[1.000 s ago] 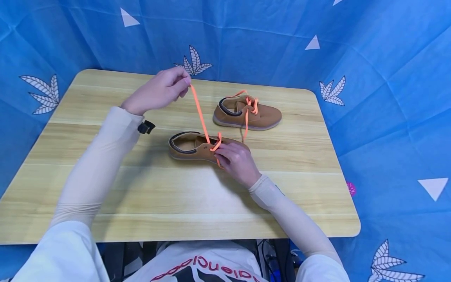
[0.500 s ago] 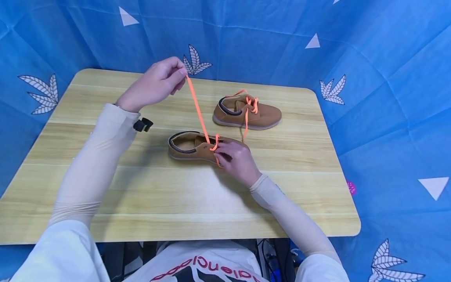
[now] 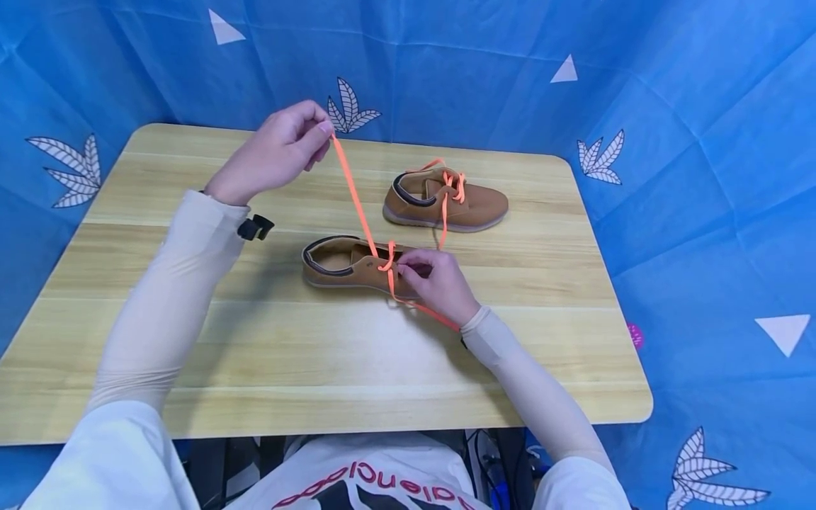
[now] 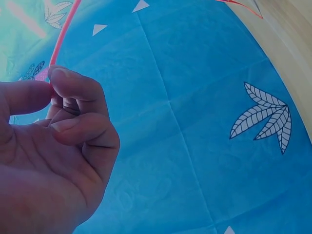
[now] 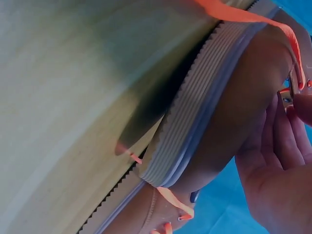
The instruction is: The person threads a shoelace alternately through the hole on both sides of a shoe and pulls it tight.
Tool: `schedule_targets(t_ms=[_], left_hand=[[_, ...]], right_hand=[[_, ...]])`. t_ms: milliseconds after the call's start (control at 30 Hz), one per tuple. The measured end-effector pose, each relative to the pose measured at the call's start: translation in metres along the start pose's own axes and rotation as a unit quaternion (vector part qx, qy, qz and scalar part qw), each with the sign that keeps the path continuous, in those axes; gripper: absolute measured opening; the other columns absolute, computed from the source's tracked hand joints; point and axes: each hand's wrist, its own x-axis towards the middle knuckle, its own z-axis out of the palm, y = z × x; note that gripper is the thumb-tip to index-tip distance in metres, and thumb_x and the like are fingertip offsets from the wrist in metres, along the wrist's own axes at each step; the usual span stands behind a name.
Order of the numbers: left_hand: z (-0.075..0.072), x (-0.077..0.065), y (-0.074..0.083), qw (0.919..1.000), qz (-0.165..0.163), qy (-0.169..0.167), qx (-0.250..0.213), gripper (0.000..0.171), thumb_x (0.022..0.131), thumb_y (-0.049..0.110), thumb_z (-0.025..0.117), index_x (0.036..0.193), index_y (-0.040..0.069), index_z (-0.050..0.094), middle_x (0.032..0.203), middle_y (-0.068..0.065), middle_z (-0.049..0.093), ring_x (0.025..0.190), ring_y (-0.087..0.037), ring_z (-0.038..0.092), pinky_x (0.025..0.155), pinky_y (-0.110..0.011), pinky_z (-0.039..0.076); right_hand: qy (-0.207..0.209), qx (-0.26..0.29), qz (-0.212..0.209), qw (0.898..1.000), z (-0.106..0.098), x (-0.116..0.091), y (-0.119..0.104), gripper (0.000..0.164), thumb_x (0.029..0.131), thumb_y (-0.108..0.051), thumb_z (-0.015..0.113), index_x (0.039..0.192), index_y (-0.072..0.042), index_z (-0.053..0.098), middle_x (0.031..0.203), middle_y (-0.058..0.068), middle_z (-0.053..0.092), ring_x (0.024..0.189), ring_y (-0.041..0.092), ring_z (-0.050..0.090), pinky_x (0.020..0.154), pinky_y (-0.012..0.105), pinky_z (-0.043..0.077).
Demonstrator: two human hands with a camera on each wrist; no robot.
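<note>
A brown shoe (image 3: 357, 273) with orange laces lies at mid-table, its toe toward the right. Raised above and left of it, my left hand (image 3: 277, 152) pinches one orange shoelace (image 3: 354, 195) between thumb and forefinger, stretching it up from the eyelets. In the left wrist view the other fingers of that left hand (image 4: 73, 141) are curled in. My right hand (image 3: 443, 285) bends over the shoe's front, thumb and fingertips pinching its upper by the lacing. The right wrist view shows the leather edge at the thumb and another lace (image 5: 243, 14) passing across the sole side.
A matching brown shoe (image 3: 481, 207) with orange laces stands behind, to the right. Blue patterned cloth (image 3: 478, 71) hangs around the back and sides of the wooden table (image 3: 287, 382).
My left hand has moved up and left, drawing the lace along. My right hand has shifted slightly right along the shoe, and a loose lace now runs out toward the right wrist.
</note>
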Motion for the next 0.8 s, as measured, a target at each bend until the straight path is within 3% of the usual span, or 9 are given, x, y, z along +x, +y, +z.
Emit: schedule_targets(t_ms=[200,433,633,800], left_hand=[[-0.003,-0.002,-0.005,0.9999,-0.01,-0.001,0.007,0.033,0.106,0.038,0.037,0.109,0.009,0.052,0.086,-0.01,0.052,0.068,-0.021,0.047,0.056,-0.028,0.038],[-0.003,-0.001,-0.011,0.9998,-0.014,0.014,0.003,0.032,0.106,0.037,0.037,0.11,0.009,0.052,0.084,-0.009,0.052,0.066,-0.02,0.046,0.055,-0.027,0.038],[-0.003,0.001,-0.01,0.9985,-0.002,0.055,-0.003,0.029,0.105,0.037,0.038,0.109,0.012,0.053,0.083,-0.007,0.052,0.065,-0.02,0.048,0.056,-0.028,0.038],[-0.004,0.003,-0.019,0.9977,-0.038,0.056,0.002,0.031,0.105,0.039,0.037,0.11,0.013,0.053,0.085,-0.006,0.053,0.066,-0.019,0.048,0.056,-0.028,0.039]], right_hand=[[0.013,0.054,0.01,0.998,-0.007,0.009,0.001,0.009,0.092,-0.01,0.068,0.098,-0.004,0.072,0.093,0.009,0.075,0.079,0.018,0.071,0.07,0.025,0.057],[-0.005,0.04,0.033,0.999,-0.006,0.01,0.003,0.008,0.092,-0.012,0.068,0.096,-0.008,0.073,0.096,0.006,0.074,0.077,0.012,0.067,0.07,0.024,0.055],[-0.023,0.026,0.034,0.999,-0.004,0.008,0.005,0.006,0.092,-0.013,0.068,0.097,-0.011,0.072,0.094,0.004,0.074,0.077,0.011,0.066,0.071,0.024,0.055],[-0.026,0.028,0.031,0.999,-0.003,0.007,0.004,0.006,0.092,-0.012,0.068,0.097,-0.012,0.072,0.094,0.003,0.074,0.078,0.012,0.067,0.071,0.024,0.055]])
